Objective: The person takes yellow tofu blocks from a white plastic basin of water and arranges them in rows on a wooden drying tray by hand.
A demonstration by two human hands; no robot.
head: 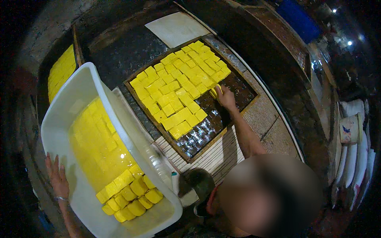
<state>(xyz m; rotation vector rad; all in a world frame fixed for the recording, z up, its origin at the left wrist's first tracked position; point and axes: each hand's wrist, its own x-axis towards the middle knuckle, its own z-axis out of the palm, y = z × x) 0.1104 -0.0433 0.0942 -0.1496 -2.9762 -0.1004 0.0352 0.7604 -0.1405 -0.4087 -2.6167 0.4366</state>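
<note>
My right hand pinches a small yellow block that looks like tofu, at the edge of the rows in a wood-framed tray. Packed yellow blocks cover most of the tray's far and left parts. Its dark, wet bottom shows on the near right. Holding nothing, my left hand lies with fingers apart against the left side of a large white plastic tub. Inside the tub, yellow blocks lie in yellowish liquid; those at the near end are stacked above it.
At far left, another framed tray bears yellow blocks. A pale flat sheet lies beyond the middle tray. White ribbed boards run under its near side. A bucket stands at right. A blurred patch hides the lower right.
</note>
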